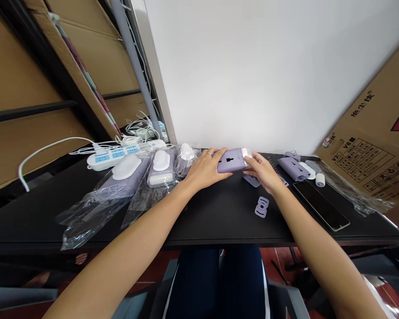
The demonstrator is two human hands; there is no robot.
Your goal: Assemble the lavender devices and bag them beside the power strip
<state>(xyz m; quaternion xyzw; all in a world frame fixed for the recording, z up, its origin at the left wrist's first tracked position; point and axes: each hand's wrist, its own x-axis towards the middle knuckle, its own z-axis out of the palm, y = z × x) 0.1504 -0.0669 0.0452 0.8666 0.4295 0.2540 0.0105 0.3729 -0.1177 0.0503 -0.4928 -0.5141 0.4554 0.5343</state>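
Observation:
Just above the table's far side, a flat purple plastic case (232, 162) with dark cut-out slots is held between my hands. My left hand (204, 166) is closed around its left end, a ring on one finger. The fingers of my right hand (260, 170) pinch its right end, at a small white cylinder-like piece (246, 153). A flat purple perforated piece (252, 180) lies partly hidden beneath my right hand. In front of that hand rests a small flat purple plate (262, 207) with curved slots.
Left on the black table (213, 217) lie several purple-and-white items in clear plastic bags (128, 175), before a white power strip (126, 153). On the right are a curled purple perforated sheet (294, 169), a white roll (320, 179), a phone (321, 205) and a cardboard box (372, 133).

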